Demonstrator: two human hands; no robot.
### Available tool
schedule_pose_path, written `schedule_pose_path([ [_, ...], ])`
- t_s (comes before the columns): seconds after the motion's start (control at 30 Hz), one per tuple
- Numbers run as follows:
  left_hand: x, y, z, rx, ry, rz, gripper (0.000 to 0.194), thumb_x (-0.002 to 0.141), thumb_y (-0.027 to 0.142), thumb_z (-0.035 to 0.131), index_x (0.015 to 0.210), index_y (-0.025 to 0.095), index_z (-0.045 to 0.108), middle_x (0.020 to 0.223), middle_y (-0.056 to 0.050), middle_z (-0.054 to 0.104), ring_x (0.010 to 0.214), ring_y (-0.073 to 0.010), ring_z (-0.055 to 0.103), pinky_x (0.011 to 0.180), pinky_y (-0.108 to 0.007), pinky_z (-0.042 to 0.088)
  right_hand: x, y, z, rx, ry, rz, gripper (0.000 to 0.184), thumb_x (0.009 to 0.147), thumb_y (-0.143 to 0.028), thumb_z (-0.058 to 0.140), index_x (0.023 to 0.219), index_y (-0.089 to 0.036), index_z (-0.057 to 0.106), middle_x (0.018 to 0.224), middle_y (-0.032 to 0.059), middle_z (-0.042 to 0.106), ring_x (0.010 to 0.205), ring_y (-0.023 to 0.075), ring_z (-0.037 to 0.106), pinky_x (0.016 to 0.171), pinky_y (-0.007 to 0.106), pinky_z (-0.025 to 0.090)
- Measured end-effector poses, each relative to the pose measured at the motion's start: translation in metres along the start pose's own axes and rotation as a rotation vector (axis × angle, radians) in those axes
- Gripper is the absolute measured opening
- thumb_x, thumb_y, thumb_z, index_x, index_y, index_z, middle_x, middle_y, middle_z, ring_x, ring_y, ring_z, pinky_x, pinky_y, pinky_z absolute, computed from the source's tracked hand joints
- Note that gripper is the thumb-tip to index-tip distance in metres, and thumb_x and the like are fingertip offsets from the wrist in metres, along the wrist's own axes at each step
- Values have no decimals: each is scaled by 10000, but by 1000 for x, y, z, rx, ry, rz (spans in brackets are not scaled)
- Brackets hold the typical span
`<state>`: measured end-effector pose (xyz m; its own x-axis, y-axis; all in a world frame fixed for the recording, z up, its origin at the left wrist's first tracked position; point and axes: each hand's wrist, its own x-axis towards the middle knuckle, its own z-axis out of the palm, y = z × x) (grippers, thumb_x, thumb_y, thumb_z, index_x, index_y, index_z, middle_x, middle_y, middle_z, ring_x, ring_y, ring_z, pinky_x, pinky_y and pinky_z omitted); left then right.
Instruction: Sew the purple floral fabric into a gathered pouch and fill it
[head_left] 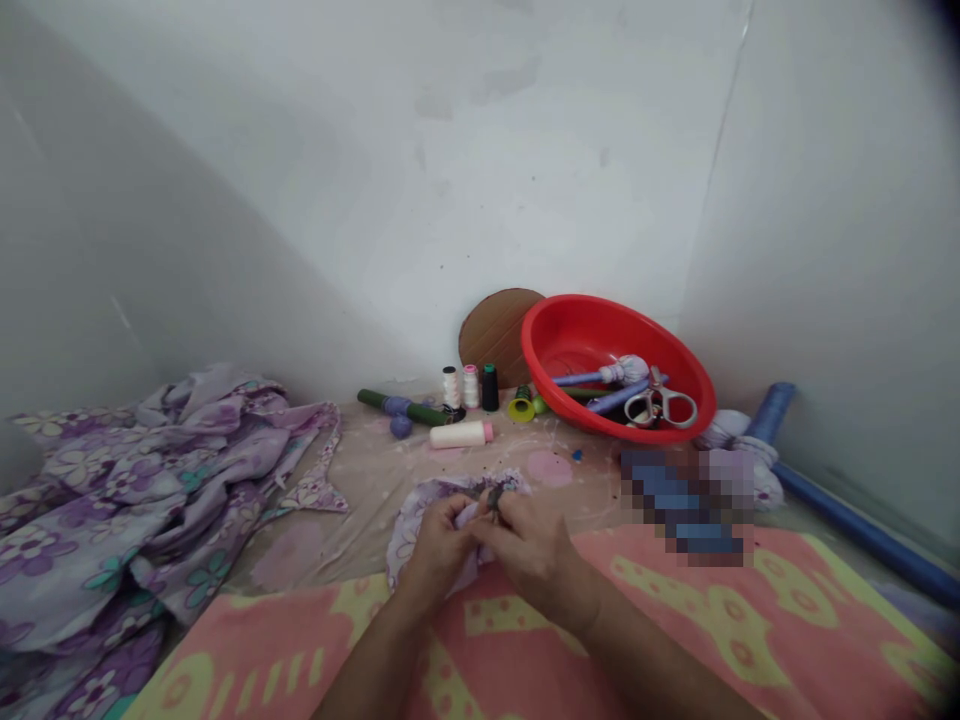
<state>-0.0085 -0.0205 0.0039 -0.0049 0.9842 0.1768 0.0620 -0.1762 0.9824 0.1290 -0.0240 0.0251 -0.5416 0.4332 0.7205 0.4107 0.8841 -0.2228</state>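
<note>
My left hand point(436, 550) and my right hand point(541, 555) meet at the middle, low in the view, fingers closed together. Between them is a small lilac floral cloth point(407, 520), gathered and crumpled, spreading out behind and below my left hand. My left thumb and fingers pinch a purple bunch of it. At my right fingertips a small dark thing point(494, 497) shows; its kind is too blurred to tell. A pink and yellow patterned cloth point(360, 670) lies under my forearms.
A red basin point(697, 385) leans at the back right, holding scissors point(660, 408) and purple-wrapped sticks. Thread spools point(489, 388), a white bottle point(457, 434) and a green stick point(431, 414) lie behind my hands. Floral fabric point(112, 500) is heaped left; a blue tube point(862, 525) lies right.
</note>
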Motion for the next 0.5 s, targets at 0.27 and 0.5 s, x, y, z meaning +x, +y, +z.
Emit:
schedule_pose_path([
  [0.27,0,9,-15,-102,274,-80,225,599,339,624,595,151,501,498,54,489,458,-91,428,450,-188,332,2,17,-11,1084,209,538,150,810,-312,437,719,-192,439,475,-61,417,427,79,428,472,221,388],
  [0.5,4,2,-19,-134,387,-92,239,594,350,636,657,138,546,510,51,518,457,-94,462,456,-196,346,1,71,-73,669,1194,642,137,750,-319,494,763,-192,443,616,-48,414,565,94,449,598,272,402],
])
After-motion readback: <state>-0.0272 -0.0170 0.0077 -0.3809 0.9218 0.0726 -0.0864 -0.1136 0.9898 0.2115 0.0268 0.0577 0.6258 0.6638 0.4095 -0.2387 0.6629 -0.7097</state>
